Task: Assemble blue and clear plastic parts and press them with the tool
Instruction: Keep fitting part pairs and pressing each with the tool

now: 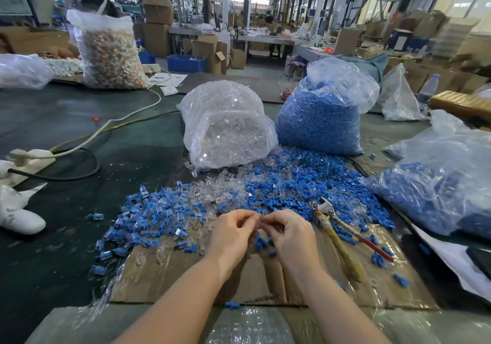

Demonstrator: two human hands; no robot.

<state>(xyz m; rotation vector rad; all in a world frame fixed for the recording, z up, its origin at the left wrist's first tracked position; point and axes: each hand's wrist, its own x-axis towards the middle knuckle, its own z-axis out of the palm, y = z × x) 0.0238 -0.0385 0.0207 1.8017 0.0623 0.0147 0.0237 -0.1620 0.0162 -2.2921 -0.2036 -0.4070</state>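
Forearms: both reach in from bottom edge, over the cardboard sheet (170, 277).
L hand (231, 233): fingers curled, pinching a small part at the fingertips; looks clear, too small to be sure.
R hand (288, 233): fingers curled, pinching at the same spot, tips touching L hand's; part mostly hidden.
Step (judged): mating one blue pc w/ one clear pc by hand, above cardboard's far edge. Pressing not yet begun.
Tool: pliers (337, 230) lie untouched on cardboard, just right of R hand, jaws pointing away from camera.
Next (judged): seat the pair, then R hand must let go and take up pliers to squeeze; small pcs, easy to drop.
Loose blue parts (297, 181): heaped beyond cardboard's far right.
Loose clear parts (212, 193): strewn beyond its far middle.
Blue-and-clear pcs (148, 216): piled off its far-left corner; likely done ones.
Clear bag (225, 128): past cardboard, centre, full of clear parts, mouth spilling.
Blue bag (318, 120): just right of clear bag, full of blue parts.
Right bag (435, 192): right of cardboard, holds blue pcs.
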